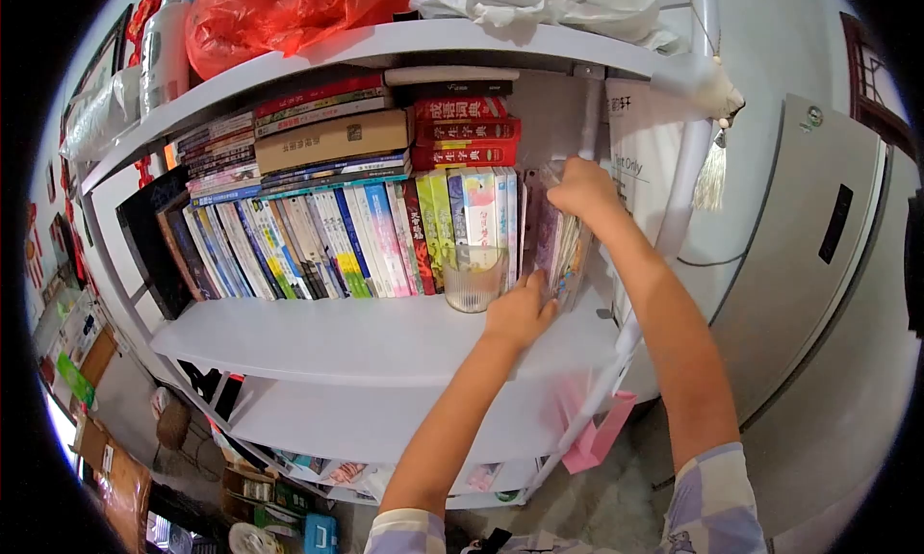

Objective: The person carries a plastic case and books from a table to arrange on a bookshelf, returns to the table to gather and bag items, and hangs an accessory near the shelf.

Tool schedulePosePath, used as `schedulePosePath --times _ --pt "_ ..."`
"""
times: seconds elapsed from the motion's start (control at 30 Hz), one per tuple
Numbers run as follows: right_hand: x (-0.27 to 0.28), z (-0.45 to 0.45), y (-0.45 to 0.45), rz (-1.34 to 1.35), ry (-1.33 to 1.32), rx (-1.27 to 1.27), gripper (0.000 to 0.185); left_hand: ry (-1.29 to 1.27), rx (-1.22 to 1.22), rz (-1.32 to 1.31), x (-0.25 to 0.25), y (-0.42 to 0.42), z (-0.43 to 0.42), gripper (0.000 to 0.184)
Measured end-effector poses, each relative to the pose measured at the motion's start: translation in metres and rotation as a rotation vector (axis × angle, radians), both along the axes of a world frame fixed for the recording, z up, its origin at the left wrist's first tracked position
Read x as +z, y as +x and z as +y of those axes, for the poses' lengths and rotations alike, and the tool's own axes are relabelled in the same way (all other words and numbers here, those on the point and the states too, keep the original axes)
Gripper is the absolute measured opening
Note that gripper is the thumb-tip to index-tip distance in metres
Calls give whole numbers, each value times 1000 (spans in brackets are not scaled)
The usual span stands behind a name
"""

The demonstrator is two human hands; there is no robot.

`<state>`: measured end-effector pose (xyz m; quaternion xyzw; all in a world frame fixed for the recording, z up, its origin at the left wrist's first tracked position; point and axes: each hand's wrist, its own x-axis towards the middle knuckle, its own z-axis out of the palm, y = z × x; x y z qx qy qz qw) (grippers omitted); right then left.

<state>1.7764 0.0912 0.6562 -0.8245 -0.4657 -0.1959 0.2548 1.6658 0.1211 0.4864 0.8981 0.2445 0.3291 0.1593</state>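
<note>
R hand (587, 190) clamped fingers on clear packet (558, 241) top; L hand (518, 315), thumb & finger apart, touched its base. White shelf (385, 337) held books (322, 241) & cup (474, 280), near grey fridge (804, 227).

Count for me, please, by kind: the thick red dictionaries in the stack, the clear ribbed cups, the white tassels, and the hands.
Thick red dictionaries: 3
Clear ribbed cup: 1
White tassel: 1
Hands, left hand and right hand: 2
Total: 7

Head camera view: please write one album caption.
Right hand atop and left hand at the base of upright booklets, near a clear ribbed cup on a white shelf.
</note>
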Motion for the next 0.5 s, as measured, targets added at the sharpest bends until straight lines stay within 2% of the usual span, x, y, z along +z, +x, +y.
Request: schedulePosePath --times 0.2,0.3,0.4,0.5 --pt "1 -2 -8 51 26 15 38 -33 62 9 1 4 -5 45" --pt "-5 -4 -6 67 98 14 52 -63 85 68 7 4 -8 45" --pt "-19 -12 -6 99 267 67 68 -57 80 71 5 5 -7 45" --pt "-47 -22 -17 98 495 115 74 -93 93 92 2 7 -4 45"
